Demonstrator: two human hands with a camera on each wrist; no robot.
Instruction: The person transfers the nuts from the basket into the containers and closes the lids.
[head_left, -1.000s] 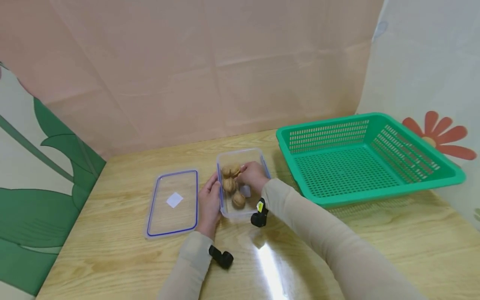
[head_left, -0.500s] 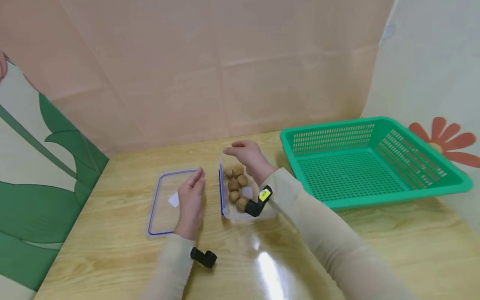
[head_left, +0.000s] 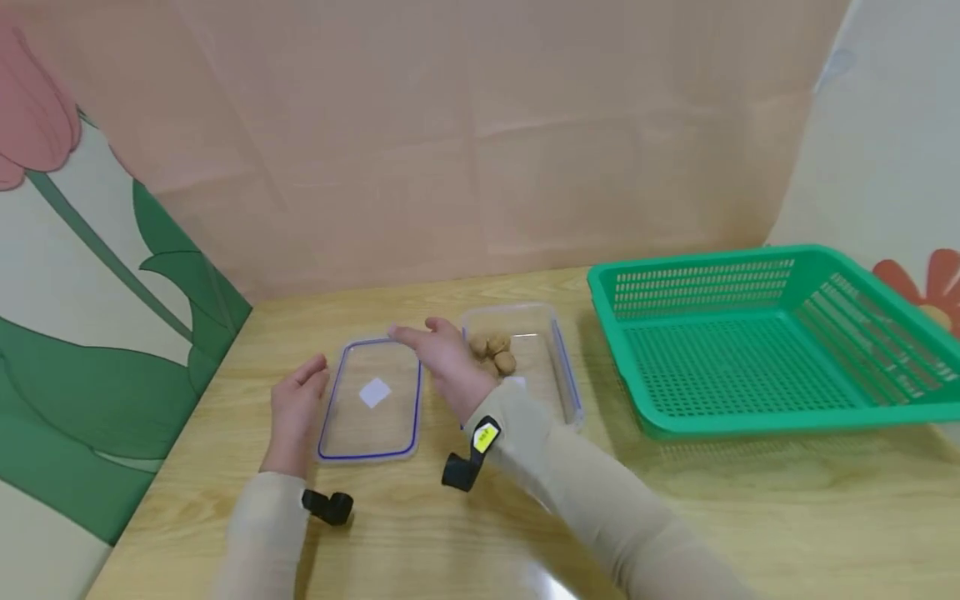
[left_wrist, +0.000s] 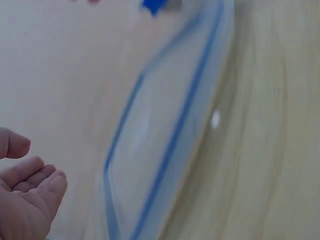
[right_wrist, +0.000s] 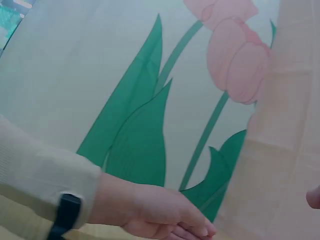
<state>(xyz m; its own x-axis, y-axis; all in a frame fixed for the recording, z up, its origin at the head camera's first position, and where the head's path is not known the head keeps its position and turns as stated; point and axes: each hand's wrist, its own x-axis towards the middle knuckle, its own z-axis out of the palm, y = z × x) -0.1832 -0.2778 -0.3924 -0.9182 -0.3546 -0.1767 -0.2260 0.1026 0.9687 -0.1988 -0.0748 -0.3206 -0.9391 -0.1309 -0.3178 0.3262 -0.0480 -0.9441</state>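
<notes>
A clear lid [head_left: 348,429] with a blue seal and a white paper square lies flat on the table. My left hand [head_left: 292,408] is just left of it, fingers loosely extended and holding nothing. Between the lid and the clear plastic container [head_left: 568,375], my right hand [head_left: 447,365] reaches left, its fingers over the lid's far right corner. Several walnuts [head_left: 497,344] sit in the container, partly hidden by the right hand and sleeve. The left wrist view shows the lid [left_wrist: 145,140] blurred beside the left hand's fingers [left_wrist: 37,185]. In the right wrist view, the left hand [right_wrist: 160,212] appears low.
A green plastic basket [head_left: 622,367] with slotted walls stands to the right of the container on the wooden table [head_left: 390,533]. A pink cloth [head_left: 360,150] hangs behind the table, and a flower-printed cloth [head_left: 67,367] on the left.
The left hand has let go of the container and moved left past the lid. The right hand has come out of the container and swung left towards the lid.
</notes>
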